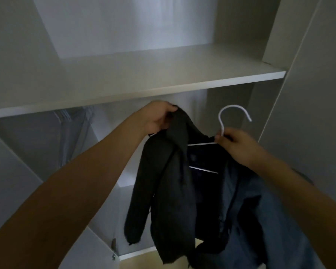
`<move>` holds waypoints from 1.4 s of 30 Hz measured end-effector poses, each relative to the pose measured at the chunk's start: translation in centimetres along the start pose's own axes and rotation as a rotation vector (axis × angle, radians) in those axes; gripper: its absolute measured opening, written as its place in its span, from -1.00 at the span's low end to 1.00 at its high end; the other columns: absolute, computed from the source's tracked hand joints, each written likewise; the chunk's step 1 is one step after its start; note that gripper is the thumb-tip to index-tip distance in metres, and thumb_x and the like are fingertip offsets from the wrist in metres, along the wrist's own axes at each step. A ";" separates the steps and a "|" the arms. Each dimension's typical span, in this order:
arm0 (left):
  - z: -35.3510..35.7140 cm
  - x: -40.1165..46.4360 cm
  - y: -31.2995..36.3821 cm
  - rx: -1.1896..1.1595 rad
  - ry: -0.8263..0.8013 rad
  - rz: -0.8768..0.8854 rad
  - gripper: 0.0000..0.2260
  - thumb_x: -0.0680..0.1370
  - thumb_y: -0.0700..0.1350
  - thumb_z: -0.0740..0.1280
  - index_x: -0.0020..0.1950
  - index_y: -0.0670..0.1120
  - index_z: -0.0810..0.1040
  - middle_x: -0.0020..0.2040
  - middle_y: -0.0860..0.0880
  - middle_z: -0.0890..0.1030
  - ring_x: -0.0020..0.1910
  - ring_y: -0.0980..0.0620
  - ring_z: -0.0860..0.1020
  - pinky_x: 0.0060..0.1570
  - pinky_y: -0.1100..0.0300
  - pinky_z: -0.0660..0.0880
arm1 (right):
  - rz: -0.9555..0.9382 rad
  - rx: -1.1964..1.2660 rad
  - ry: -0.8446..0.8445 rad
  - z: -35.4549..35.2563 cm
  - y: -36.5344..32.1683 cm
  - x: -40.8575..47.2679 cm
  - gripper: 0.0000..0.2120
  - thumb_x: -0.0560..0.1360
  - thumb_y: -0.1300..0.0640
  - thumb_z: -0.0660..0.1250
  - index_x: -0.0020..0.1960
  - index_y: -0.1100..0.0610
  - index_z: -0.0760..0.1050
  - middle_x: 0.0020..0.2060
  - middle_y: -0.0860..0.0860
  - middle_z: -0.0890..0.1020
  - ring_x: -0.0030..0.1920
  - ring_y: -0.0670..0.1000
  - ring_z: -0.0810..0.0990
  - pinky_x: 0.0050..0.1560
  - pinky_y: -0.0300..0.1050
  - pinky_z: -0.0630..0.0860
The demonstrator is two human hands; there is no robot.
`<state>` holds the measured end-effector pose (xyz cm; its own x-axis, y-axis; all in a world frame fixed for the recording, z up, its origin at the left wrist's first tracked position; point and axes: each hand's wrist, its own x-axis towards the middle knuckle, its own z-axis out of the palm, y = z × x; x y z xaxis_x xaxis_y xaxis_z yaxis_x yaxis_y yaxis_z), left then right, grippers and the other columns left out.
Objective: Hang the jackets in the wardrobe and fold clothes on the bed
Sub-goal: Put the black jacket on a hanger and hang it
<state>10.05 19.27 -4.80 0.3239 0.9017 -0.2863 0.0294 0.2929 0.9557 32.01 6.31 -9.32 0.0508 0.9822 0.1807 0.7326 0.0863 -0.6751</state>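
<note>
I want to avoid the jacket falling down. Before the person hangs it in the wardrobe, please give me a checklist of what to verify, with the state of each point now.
1. Hanger held firmly: ok. The right hand pinches the white hanger just below its hook.
2. Hook free to catch a rail: ok; it stands clear above the hand.
3. Jacket seated on the hanger: not ok. The left hand grips the dark jacket at its bunched collar or shoulder.
4. Rail within reach: cannot tell; no rail shows clearly under the shelf.
5. Space for it: ok; other hangers sit far left.
</note>
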 end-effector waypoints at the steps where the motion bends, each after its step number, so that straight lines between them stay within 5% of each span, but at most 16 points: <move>1: 1.3 -0.4 0.9 -0.032 -0.010 0.020 -0.86 0.59 -0.29 0.19 -0.11 -0.17 0.51 -0.23 -0.14 0.59 -0.33 -0.01 0.60 -0.33 0.19 0.58 | -0.012 0.078 -0.009 0.2 -1.1 0.1 -0.69 0.47 -0.21 0.30 -0.15 0.04 0.51 -0.22 0.00 0.61 -0.13 0.03 0.60 -0.06 -0.02 0.48; 3: 3.0 -1.2 1.9 -0.104 -0.011 0.027 -0.85 0.58 -0.33 0.15 0.03 -0.24 0.50 -0.15 -0.20 0.61 -0.25 -0.08 0.63 -0.32 0.11 0.62 | -0.014 0.096 -0.047 0.4 -2.9 0.6 -0.41 0.24 -0.50 0.27 -0.12 0.02 0.49 -0.23 -0.06 0.59 -0.20 -0.07 0.58 -0.15 -0.12 0.49; 5: 3.7 -1.9 1.9 -0.110 0.014 0.033 -0.82 0.58 -0.33 0.14 0.09 -0.29 0.50 -0.08 -0.23 0.60 -0.18 -0.12 0.62 -0.30 0.08 0.64 | 0.004 -0.024 -0.043 1.0 -3.9 1.2 -0.29 0.12 -0.59 0.26 -0.07 -0.01 0.45 -0.19 -0.12 0.57 -0.18 -0.12 0.55 -0.16 -0.12 0.50; 11: 2.6 -3.4 1.2 -0.097 -0.004 0.163 -0.89 0.62 -0.20 0.20 -0.01 -0.19 0.49 -0.11 -0.19 0.64 -0.20 -0.08 0.66 -0.24 0.09 0.62 | 0.021 -0.063 0.062 3.3 -4.1 3.2 -0.84 0.53 -0.04 0.25 -0.18 -0.01 0.41 -0.28 -0.09 0.52 -0.13 0.09 0.57 -0.22 -0.10 0.40; 13: 1.4 -4.0 -1.8 0.079 0.194 0.360 -0.93 0.60 -0.15 0.18 -0.05 -0.04 0.44 -0.12 -0.11 0.61 -0.19 -0.04 0.61 -0.18 0.10 0.57 | 0.038 0.172 0.069 3.6 -4.5 3.4 -0.95 0.55 0.07 0.25 -0.02 -0.01 0.48 -0.15 -0.07 0.56 -0.04 0.04 0.55 -0.08 -0.06 0.45; 15: 0.9 -5.1 -8.3 0.294 0.374 0.509 -0.90 0.54 -0.16 0.22 -0.11 0.04 0.38 -0.20 -0.04 0.54 -0.23 -0.02 0.51 -0.13 0.06 0.47 | 0.073 0.460 0.048 3.9 -5.3 3.2 -0.85 0.55 0.15 0.25 0.05 -0.07 0.49 -0.01 -0.05 0.59 0.05 0.03 0.56 0.14 0.03 0.49; 18: 1.8 -5.8 -18.5 0.563 0.148 0.311 -0.89 0.54 -0.15 0.30 0.00 0.04 0.44 -0.15 0.01 0.54 -0.18 0.11 0.50 -0.02 0.06 0.47 | 0.113 0.694 0.038 4.2 -6.3 3.0 -0.75 0.56 0.23 0.25 0.05 -0.13 0.46 -0.05 -0.07 0.60 0.01 0.00 0.59 0.09 -0.01 0.54; 20: 2.7 -4.9 -22.5 0.648 0.064 0.206 -0.70 0.58 -0.05 0.29 0.30 -0.04 0.39 0.15 -0.06 0.54 0.09 0.03 0.52 0.23 0.00 0.46 | 0.140 0.773 0.049 4.1 -6.5 2.9 -0.72 0.55 0.24 0.27 0.19 -0.04 0.46 -0.08 -0.09 0.62 -0.05 -0.02 0.63 -0.08 -0.12 0.56; 23: 3.3 -3.5 -25.0 0.694 0.091 0.021 -0.36 0.57 -0.02 0.33 0.55 -0.06 0.07 0.49 -0.17 0.21 0.41 -0.19 0.31 0.39 -0.11 0.31 | 0.195 0.879 0.151 2.6 -5.8 2.2 -0.75 0.53 0.22 0.32 0.10 -0.08 0.45 -0.26 -0.17 0.67 -0.25 -0.11 0.68 -0.34 -0.23 0.58; 27: 4.9 -3.2 -28.3 0.809 -0.271 -0.198 -0.11 0.52 0.04 0.40 0.58 0.07 -0.22 0.57 -0.08 -0.15 0.52 -0.25 0.07 0.45 -0.20 0.17 | 0.249 0.926 0.283 0.2 -4.4 0.9 -0.75 0.52 0.23 0.34 -0.08 -0.14 0.47 -0.23 -0.13 0.65 -0.22 -0.07 0.68 -0.34 -0.19 0.59; 29: 6.1 -3.5 -29.7 0.707 -0.324 -0.178 -0.32 0.58 -0.06 0.32 0.58 -0.06 0.01 0.52 -0.18 0.14 0.46 -0.22 0.23 0.43 -0.12 0.25 | 0.283 0.908 0.327 -0.5 -3.5 0.2 -0.76 0.52 0.23 0.34 -0.04 -0.13 0.48 -0.16 -0.08 0.65 -0.17 -0.02 0.68 -0.29 -0.14 0.61; 31: 6.3 -3.9 -29.8 0.347 -0.168 -0.259 -0.64 0.65 -0.17 0.20 0.43 -0.24 0.34 0.09 -0.16 0.52 0.10 -0.08 0.51 0.23 0.09 0.45 | 0.289 0.862 0.365 -1.2 -2.4 -0.4 -0.75 0.53 0.24 0.32 0.12 -0.06 0.49 -0.08 -0.05 0.65 -0.13 -0.01 0.68 -0.23 -0.10 0.64; 33: 5.0 -3.4 -30.0 0.170 0.062 -0.224 -0.72 0.65 -0.20 0.16 0.32 -0.27 0.47 -0.06 -0.12 0.56 -0.07 -0.01 0.54 0.03 0.19 0.51 | 0.278 0.798 0.411 -1.6 -1.3 -1.1 -0.69 0.53 0.25 0.30 0.24 0.00 0.46 -0.02 -0.05 0.64 -0.05 -0.01 0.66 -0.12 -0.09 0.63; 36: 2.7 -3.3 -28.4 0.316 0.219 -0.020 -0.73 0.67 -0.12 0.13 0.21 -0.22 0.53 0.07 -0.21 0.61 0.08 -0.20 0.58 0.13 -0.06 0.51 | 0.280 0.711 0.521 -2.1 0.1 -1.9 -0.64 0.52 0.31 0.24 0.21 -0.05 0.44 -0.05 -0.13 0.61 -0.05 -0.10 0.62 -0.08 -0.16 0.60; 39: 0.6 -4.2 -26.8 0.604 0.172 0.165 -0.74 0.64 0.12 0.12 0.08 -0.06 0.38 -0.21 -0.08 0.59 -0.20 -0.11 0.60 -0.22 0.07 0.48 | 0.331 0.704 0.655 -3.1 1.0 -2.0 -0.50 0.48 0.37 0.14 0.37 0.06 0.40 0.06 0.00 0.61 0.01 -0.01 0.60 0.04 -0.09 0.57; 42: -2.4 -5.9 -27.1 1.070 0.007 0.485 -0.48 0.51 0.34 0.12 0.34 0.07 0.20 -0.16 0.05 0.60 -0.28 0.07 0.56 -0.27 0.22 0.44 | 0.438 0.794 0.774 -4.1 1.6 -1.7 -0.48 0.50 0.37 0.06 0.41 0.08 0.35 -0.11 0.03 0.57 -0.18 0.01 0.57 -0.10 -0.09 0.54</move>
<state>5.06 6.74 -29.15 0.5141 0.8484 0.1264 0.6851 -0.4948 0.5346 35.85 4.09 -7.80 0.7876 0.6157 0.0242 -0.0599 0.1155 -0.9915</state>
